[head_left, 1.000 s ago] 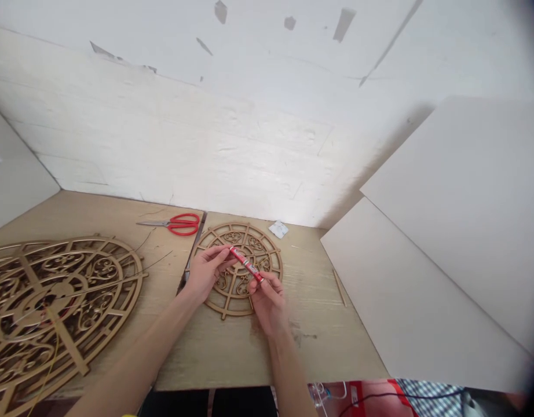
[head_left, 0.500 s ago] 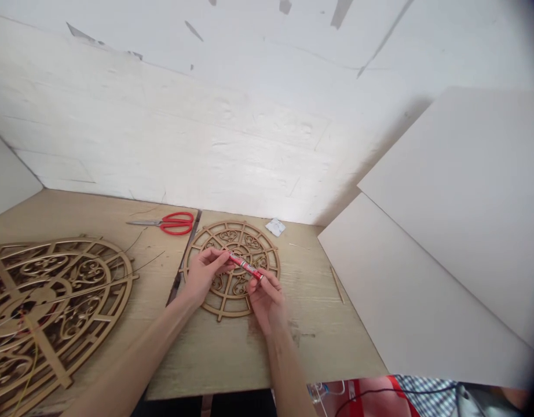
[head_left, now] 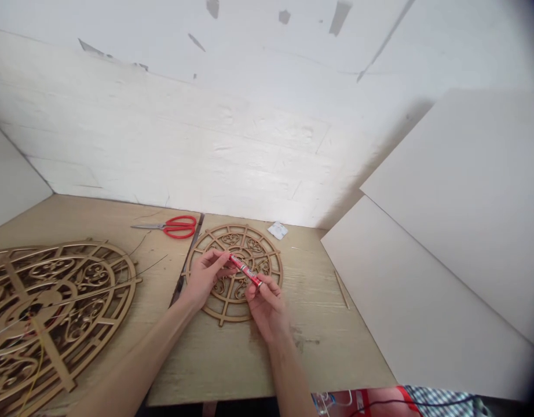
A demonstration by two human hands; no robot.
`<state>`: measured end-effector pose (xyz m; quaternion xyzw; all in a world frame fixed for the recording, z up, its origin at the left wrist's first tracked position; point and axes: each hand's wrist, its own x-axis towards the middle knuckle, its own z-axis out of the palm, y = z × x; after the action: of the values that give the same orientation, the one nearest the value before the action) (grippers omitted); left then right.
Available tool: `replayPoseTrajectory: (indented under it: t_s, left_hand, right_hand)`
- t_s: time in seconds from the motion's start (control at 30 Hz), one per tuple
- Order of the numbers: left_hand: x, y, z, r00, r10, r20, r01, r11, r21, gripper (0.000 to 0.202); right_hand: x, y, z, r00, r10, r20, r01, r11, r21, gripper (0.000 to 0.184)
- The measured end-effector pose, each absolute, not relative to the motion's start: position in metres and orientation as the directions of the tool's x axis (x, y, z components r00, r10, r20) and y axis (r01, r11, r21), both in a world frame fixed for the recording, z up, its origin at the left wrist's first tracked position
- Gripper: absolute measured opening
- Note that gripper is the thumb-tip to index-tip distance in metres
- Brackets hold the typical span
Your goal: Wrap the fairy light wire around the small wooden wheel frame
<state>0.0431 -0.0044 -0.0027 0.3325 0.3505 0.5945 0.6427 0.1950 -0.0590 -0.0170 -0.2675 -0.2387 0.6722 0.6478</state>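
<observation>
Both of my hands hold a thin red tube (head_left: 245, 270) above a small round wooden fretwork disc (head_left: 267, 260) that lies flat on the wooden table (head_left: 323, 341). My left hand (head_left: 205, 274) pinches the tube's upper left end with fingers closed. My right hand (head_left: 266, 306) grips its lower right end, fingers curled round it. The tube slants down to the right between them.
Red-handled scissors (head_left: 174, 226) lie behind the disc to the left. A large wooden fretwork panel (head_left: 54, 307) with thin wires across it covers the left of the table. A small crumpled white wrapper (head_left: 278, 230) lies at the back. White boards (head_left: 445, 255) lean at the right.
My hands and the red tube stay in nearly the same grip over the disc; only the view has shifted slightly.
</observation>
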Motion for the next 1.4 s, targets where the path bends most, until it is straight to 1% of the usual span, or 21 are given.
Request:
replayPoseTrajectory:
  t_s: [0.1, 0.23, 0.33, 0.4, 0.5, 0.6, 0.7, 0.9, 1.1, 1.27, 1.4]
  left_hand:
    - [0.0419, -0.0043, -0.0011, 0.111, 0.987, -0.119, -0.601, 0.162, 0.782, 0.031]
    - [0.0365, -0.0031, 0.001, 0.243, 0.949, -0.199, -0.647, 0.312, 0.696, 0.027]
    - [0.0344, -0.0023, 0.0007, 0.278, 0.933, -0.23, -0.67, 0.36, 0.65, 0.024]
    - [0.035, -0.002, 0.0001, 0.271, 0.931, -0.246, -0.66, 0.366, 0.656, 0.021]
    - [0.037, -0.0021, -0.0003, 0.237, 0.94, -0.244, -0.622, 0.34, 0.705, 0.021]
    - [0.0381, -0.0026, 0.0007, 0.197, 0.958, -0.209, -0.593, 0.286, 0.753, 0.029]
    - [0.0389, -0.0032, 0.0033, 0.13, 0.972, -0.197, -0.576, 0.236, 0.783, 0.034]
    - [0.0423, -0.0038, 0.0065, 0.0, 0.983, -0.186, -0.565, 0.153, 0.811, 0.039]
    - [0.0426, -0.005, 0.0045, -0.053, 0.991, -0.12, -0.505, 0.077, 0.86, 0.039]
    - [0.0424, -0.0043, 0.0012, -0.098, 0.994, -0.045, -0.412, 0.0, 0.911, 0.038]
    - [0.0418, -0.0052, -0.0012, -0.089, 0.996, 0.028, -0.315, -0.054, 0.947, 0.034]
  right_hand:
    - [0.1958, -0.0581, -0.0159, -0.017, 1.0, -0.024, -0.781, -0.028, -0.623, 0.021]
    - [0.1981, -0.057, -0.0147, -0.002, 1.0, -0.004, -0.814, -0.004, -0.581, 0.017]
    - [0.199, -0.057, -0.0148, 0.003, 1.0, -0.012, -0.821, -0.004, -0.571, 0.013]
    - [0.1991, -0.057, -0.0147, 0.009, 1.0, 0.0, -0.831, 0.007, -0.557, 0.012]
    - [0.1992, -0.057, -0.0134, 0.028, 1.0, 0.012, -0.858, 0.031, -0.513, 0.014]
    - [0.1993, -0.0571, -0.0114, 0.045, 0.999, -0.002, -0.884, 0.039, -0.467, 0.017]
    - [0.1988, -0.0576, -0.0105, 0.034, 0.999, -0.007, -0.894, 0.027, -0.448, 0.017]
    - [0.1965, -0.0582, -0.0121, -0.008, 1.0, 0.029, -0.864, 0.008, -0.503, 0.016]
    - [0.1956, -0.0589, -0.0109, 0.0, 1.0, 0.023, -0.84, 0.012, -0.542, 0.016]
    - [0.1955, -0.0587, -0.0114, 0.013, 1.0, 0.026, -0.821, 0.025, -0.57, 0.017]
    - [0.1954, -0.0592, -0.0111, 0.022, 1.0, 0.021, -0.82, 0.03, -0.571, 0.016]
